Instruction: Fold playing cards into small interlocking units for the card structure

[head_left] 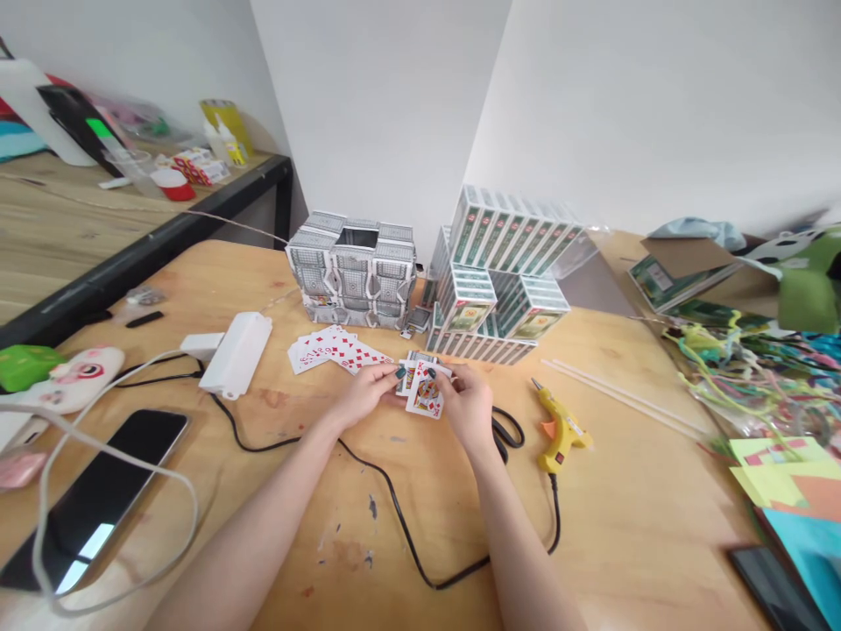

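Observation:
Between my two hands, low over the middle of the table, are a few playing cards (426, 399), the front one a face-up red king. My left hand (369, 392) pinches the left edge of these cards. From the other side my right hand (466, 399) grips them, thumb on the front card. Just left of my left hand, a fan of red-suited playing cards (335, 348) lies face up. Behind it stands a hollow box-like structure built of playing cards (355, 272), with an opening in its top.
Stacked card boxes (483, 298) rise behind my right hand. A yellow glue gun (561, 427) lies to the right, its black cord (400, 508) looping across the table. Two clear glue sticks (621, 396), a white power strip (236, 355) and a phone (98, 499) are around.

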The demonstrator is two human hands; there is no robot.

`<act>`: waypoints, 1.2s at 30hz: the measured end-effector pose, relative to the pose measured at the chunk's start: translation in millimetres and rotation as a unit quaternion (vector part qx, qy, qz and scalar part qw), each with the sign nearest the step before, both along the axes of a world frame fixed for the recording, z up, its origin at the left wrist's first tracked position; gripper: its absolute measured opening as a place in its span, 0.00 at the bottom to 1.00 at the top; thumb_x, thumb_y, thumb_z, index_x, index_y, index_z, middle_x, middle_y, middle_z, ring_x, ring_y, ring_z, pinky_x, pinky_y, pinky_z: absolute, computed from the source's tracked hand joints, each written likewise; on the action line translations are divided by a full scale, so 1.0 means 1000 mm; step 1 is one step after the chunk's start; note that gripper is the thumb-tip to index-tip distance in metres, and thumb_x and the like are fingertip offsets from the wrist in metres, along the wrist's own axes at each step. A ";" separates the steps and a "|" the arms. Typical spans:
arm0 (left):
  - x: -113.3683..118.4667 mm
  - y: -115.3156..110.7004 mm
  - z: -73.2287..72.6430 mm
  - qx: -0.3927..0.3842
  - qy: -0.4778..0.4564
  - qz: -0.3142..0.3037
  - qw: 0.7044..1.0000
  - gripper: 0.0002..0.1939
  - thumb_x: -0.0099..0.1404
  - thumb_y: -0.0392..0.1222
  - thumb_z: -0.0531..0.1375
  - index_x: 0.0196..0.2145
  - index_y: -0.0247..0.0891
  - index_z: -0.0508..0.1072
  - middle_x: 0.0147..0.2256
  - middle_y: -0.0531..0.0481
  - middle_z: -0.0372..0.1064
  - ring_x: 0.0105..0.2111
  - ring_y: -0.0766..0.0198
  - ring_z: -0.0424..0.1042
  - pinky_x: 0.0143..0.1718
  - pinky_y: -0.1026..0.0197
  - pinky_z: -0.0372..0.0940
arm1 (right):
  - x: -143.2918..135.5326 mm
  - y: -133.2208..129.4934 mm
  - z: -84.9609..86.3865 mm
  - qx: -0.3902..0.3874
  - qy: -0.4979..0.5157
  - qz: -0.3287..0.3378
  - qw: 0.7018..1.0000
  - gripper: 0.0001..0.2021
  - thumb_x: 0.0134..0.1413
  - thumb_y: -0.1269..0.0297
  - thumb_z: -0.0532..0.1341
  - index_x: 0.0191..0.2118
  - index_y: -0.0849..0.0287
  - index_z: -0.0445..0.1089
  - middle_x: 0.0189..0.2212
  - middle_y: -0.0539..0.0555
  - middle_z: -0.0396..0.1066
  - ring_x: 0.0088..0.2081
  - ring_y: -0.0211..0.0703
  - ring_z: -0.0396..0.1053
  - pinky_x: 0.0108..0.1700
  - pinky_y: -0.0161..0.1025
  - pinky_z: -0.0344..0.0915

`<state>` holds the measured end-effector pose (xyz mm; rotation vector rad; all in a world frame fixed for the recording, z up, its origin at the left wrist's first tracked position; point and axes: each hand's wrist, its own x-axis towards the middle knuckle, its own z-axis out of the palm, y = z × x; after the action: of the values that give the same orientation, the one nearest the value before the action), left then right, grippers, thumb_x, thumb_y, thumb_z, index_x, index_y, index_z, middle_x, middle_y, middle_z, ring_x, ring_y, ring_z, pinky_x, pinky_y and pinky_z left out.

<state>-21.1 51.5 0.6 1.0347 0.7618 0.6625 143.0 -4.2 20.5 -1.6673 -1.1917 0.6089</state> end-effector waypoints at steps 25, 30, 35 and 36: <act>-0.002 0.001 -0.002 0.161 0.136 0.040 0.977 0.12 0.54 0.47 0.58 0.25 0.35 0.73 0.25 0.52 0.69 0.29 0.61 0.68 0.32 0.62 0.62 | -0.009 0.006 -0.028 -0.033 0.311 0.053 0.948 0.17 0.44 0.50 0.59 0.32 0.60 0.68 0.24 0.51 0.72 0.25 0.41 0.69 0.26 0.36 0.64; -0.001 0.002 0.003 0.122 0.045 0.057 0.990 0.19 0.53 0.42 0.60 0.44 0.38 0.71 0.37 0.48 0.73 0.37 0.60 0.71 0.41 0.59 0.64 | -0.008 0.008 -0.034 -0.027 0.302 0.062 0.951 0.17 0.42 0.51 0.62 0.31 0.61 0.68 0.23 0.51 0.72 0.25 0.41 0.69 0.28 0.37 0.65; -0.002 0.004 0.000 0.104 0.048 0.068 0.991 0.23 0.52 0.39 0.61 0.48 0.36 0.68 0.37 0.45 0.74 0.38 0.58 0.72 0.41 0.58 0.65 | -0.011 0.009 -0.036 -0.024 0.286 0.061 0.956 0.16 0.43 0.52 0.62 0.33 0.61 0.68 0.23 0.50 0.71 0.25 0.40 0.68 0.29 0.36 0.65; -0.002 0.004 -0.001 0.101 0.049 0.067 0.991 0.23 0.52 0.39 0.61 0.48 0.36 0.68 0.37 0.45 0.74 0.38 0.58 0.72 0.41 0.58 0.65 | -0.011 0.010 -0.036 -0.025 0.291 0.060 0.954 0.16 0.43 0.52 0.62 0.33 0.61 0.68 0.24 0.50 0.71 0.25 0.40 0.68 0.29 0.36 0.65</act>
<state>-23.4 55.8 -0.2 1.2145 0.8683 0.8214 131.9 5.3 -15.5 -1.3207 -0.8479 1.1231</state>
